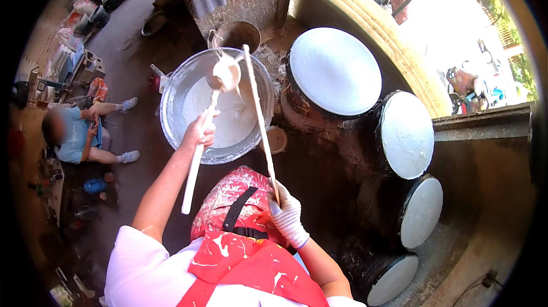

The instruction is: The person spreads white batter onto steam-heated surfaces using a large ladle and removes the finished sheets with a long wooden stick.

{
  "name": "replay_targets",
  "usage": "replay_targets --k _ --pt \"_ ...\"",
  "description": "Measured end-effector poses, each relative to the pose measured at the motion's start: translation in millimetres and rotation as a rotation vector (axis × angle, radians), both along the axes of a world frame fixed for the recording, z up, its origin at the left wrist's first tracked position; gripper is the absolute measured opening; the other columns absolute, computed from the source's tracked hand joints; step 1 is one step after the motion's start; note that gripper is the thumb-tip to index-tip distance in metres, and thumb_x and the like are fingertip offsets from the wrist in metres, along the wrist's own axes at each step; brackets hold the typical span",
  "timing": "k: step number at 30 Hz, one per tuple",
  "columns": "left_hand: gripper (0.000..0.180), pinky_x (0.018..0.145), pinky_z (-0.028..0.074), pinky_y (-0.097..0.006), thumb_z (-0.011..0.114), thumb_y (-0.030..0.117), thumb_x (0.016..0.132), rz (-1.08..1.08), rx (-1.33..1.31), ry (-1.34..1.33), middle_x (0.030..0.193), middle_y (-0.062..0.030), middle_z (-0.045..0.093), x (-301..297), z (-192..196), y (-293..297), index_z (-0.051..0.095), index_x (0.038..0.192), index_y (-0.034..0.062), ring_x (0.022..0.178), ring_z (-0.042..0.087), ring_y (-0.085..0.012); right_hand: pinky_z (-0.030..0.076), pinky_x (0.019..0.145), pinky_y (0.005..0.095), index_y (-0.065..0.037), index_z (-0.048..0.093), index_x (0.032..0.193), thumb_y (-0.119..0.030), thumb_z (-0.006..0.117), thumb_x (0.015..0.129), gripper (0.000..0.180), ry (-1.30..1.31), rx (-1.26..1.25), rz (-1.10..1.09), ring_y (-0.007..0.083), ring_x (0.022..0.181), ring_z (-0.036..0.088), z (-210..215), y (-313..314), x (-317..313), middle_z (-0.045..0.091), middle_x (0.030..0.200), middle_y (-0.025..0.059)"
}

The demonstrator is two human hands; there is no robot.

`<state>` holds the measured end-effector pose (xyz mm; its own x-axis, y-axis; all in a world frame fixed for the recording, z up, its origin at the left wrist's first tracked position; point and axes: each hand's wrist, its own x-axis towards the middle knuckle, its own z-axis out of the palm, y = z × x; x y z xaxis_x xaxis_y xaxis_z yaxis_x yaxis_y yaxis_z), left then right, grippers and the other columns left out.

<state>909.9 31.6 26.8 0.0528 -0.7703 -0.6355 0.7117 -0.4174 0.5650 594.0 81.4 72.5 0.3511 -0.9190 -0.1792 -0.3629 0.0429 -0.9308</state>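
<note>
My bare left hand (pixel 200 130) is closed around the pale handle of a long ladle (pixel 196 173). The ladle's bowl (pixel 224 74) is coated with white stuff and blurred, held over a large metal basin (pixel 169 127). White liquid (pixel 200 98) lies in the basin. In a striped, stained glove, my right hand (pixel 285 215) grips the lower end of a long wooden stick (pixel 261 118). The stick slants up and away across the basin's right side. A white-spattered red apron (pixel 257 267) covers my front.
Several round, white-topped vessels (pixel 334 70) curve along my right side. A bucket (pixel 240 34) stands behind the basin, and a small container (pixel 275 139) sits at its right. At far left, a person in a blue shirt (pixel 74 135) sits near cluttered shelves. A low curved wall (pixel 377 33) runs beyond.
</note>
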Motion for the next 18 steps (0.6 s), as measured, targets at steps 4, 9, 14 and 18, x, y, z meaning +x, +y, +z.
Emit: replay_targets --k 4,9,14,18 --pt "0.040 0.033 0.025 -0.019 0.040 0.040 0.094 0.090 0.305 0.058 0.058 0.0031 0.036 27 -69 -16 0.047 0.115 0.0066 0.036 0.029 -0.0037 0.048 0.073 0.0280 -0.003 0.055 0.117 -0.017 0.061 0.084 0.036 -0.059 0.239 0.087 0.0169 0.082 0.065 8 -18 28 0.065 0.088 0.0145" --pt "0.039 0.033 0.025 -0.020 0.040 0.042 0.094 0.070 0.080 0.070 0.057 0.0026 0.035 31 -14 37 0.047 0.115 0.0103 0.034 0.029 -0.0046 0.049 0.070 0.0272 -0.003 0.054 0.118 -0.020 0.060 0.085 0.038 0.151 0.234 0.211 0.0180 0.082 0.066 28 -24 21 0.066 0.086 0.0125" --pt "0.039 0.032 0.024 -0.020 0.040 0.043 0.094 0.267 0.384 0.209 0.056 0.0034 0.036 59 -119 34 0.046 0.116 0.0120 0.033 0.028 -0.0037 0.051 0.064 0.0316 -0.008 0.049 0.125 -0.022 0.060 0.084 0.044 0.193 0.498 0.271 0.0219 0.076 0.067 45 -33 64 0.066 0.084 0.0135" --pt "0.037 0.034 0.026 -0.019 0.042 0.042 0.093 0.243 0.154 0.279 0.056 0.0032 0.036 56 -89 55 0.046 0.113 0.0108 0.035 0.030 -0.0040 0.051 0.064 0.0331 -0.008 0.048 0.126 -0.021 0.059 0.083 0.046 0.382 0.074 0.393 0.0309 0.077 0.065 31 -26 56 0.064 0.091 0.0198"
